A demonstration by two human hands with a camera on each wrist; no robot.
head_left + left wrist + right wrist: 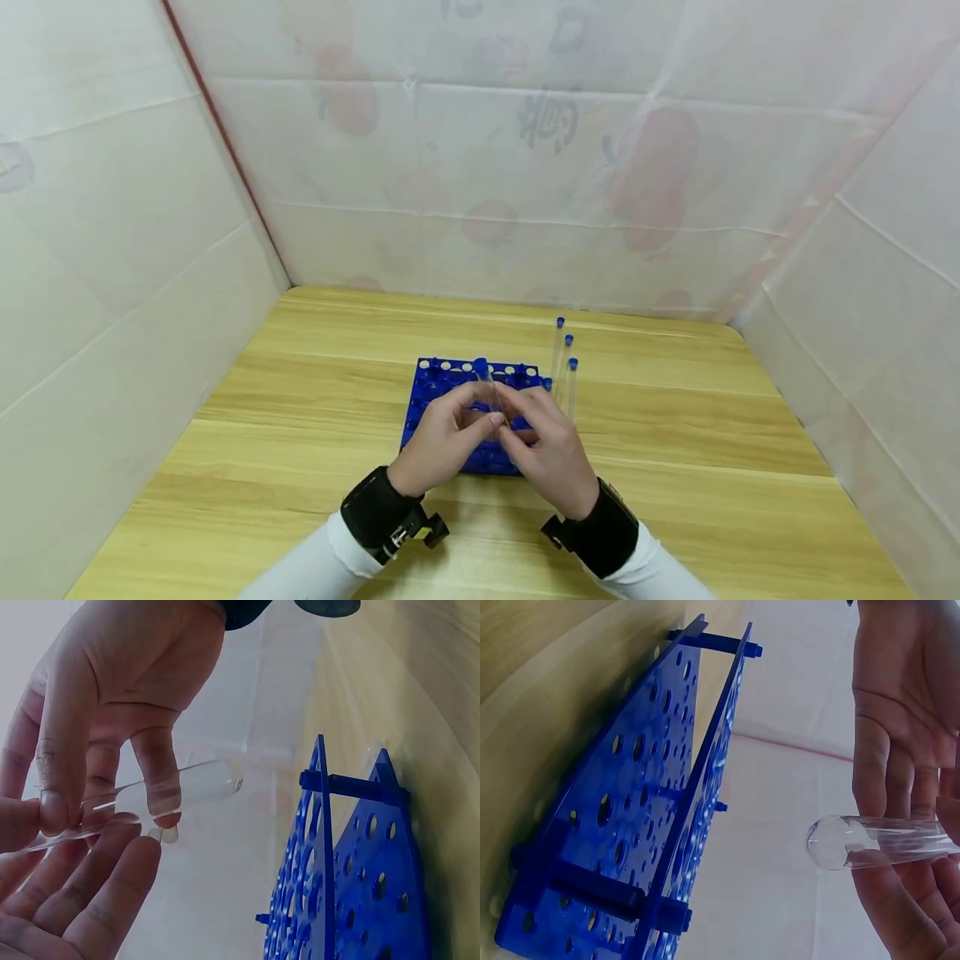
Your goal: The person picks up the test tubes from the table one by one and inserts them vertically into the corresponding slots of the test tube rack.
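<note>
Both hands are meeting above a blue rack (468,417) on the tabletop (300,417), the left hand (442,437) and right hand (547,450) pinching one clear tube (161,799) between curled fingers (154,776), round end free. Three capped tubes (564,362) are already standing at the rack's right edge; most holes are looking unfilled, this tube not yet seated.

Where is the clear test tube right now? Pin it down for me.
The clear test tube is pinched between the left hand and right hand, above the blue rack at the table's middle in the head view.
</note>
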